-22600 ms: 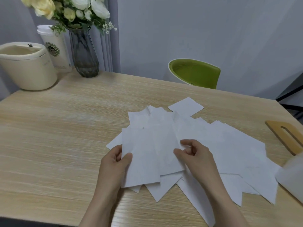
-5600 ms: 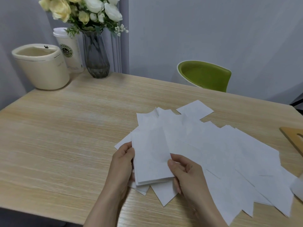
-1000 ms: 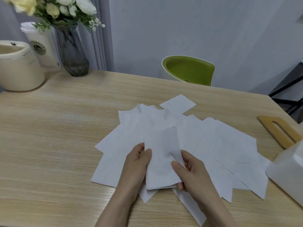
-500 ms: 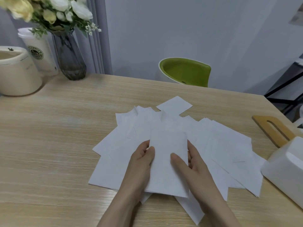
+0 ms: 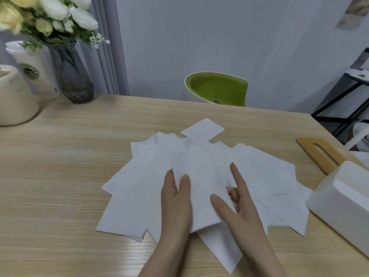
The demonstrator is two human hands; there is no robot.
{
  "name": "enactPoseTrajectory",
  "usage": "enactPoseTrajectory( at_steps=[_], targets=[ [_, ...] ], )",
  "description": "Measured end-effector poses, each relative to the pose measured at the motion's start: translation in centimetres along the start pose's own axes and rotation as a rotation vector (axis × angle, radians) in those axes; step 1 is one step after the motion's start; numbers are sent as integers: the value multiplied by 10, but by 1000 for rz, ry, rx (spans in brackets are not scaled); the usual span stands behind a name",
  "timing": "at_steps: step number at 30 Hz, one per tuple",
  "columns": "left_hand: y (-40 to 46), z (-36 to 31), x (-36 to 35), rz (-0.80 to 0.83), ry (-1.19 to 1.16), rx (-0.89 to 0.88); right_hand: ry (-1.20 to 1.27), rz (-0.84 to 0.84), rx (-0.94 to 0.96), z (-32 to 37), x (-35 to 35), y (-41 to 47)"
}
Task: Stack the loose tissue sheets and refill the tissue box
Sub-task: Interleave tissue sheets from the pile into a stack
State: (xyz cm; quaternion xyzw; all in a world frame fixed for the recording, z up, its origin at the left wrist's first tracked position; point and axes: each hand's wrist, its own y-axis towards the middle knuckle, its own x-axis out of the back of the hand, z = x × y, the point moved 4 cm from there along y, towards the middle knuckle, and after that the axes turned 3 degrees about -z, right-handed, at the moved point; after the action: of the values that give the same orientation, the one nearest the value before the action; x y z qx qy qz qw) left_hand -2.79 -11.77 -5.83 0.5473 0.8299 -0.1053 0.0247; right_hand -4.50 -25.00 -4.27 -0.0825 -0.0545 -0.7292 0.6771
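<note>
Centrally, a small stack [image 5: 201, 188] of white tissue sheets lay on top of the loose sheets [image 5: 265, 176], which were fanned over the wooden counter [image 5: 60, 176]. The left hand [image 5: 175, 206] gripped the stack's left edge, thumb on top and fingers tucked beneath. The right hand [image 5: 237, 204] lay at the stack's right edge with thumb and index finger straight and spread, thumb resting on the stack's lower right part; its remaining fingers were curled, and whether they held a sheet could not be told. Loose sheets spread from the stack toward 9, 12 and 3 o'clock, one sheet [image 5: 202, 127] lying farthest out at 12 o'clock. At 3 o'clock from the stack stood the white tissue box [image 5: 343, 204], open at the top, just beside the nearest loose sheets. Its wooden lid [image 5: 319, 154], with a slot, lay flat on the counter at 2 o'clock, touching the box. At 10 o'clock, well apart from the sheets, stood a dark glass vase [image 5: 71, 76] of flowers, a paper cup [image 5: 34, 72] and a cream bin [image 5: 14, 96]. A green chair [image 5: 217, 88] stood beyond the counter at 12 o'clock.
</note>
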Motion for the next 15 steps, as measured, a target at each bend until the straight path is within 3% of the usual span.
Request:
enactPoseTrajectory(
  at_steps=[9, 15],
  targets=[
    [-9, -1, -38, -154, -229, 53, 193, -173, 38, -3, 12, -15],
    [-17, 4, -53, -77, -281, 77, 126, -163, 43, -9, 26, -11]
  ],
)
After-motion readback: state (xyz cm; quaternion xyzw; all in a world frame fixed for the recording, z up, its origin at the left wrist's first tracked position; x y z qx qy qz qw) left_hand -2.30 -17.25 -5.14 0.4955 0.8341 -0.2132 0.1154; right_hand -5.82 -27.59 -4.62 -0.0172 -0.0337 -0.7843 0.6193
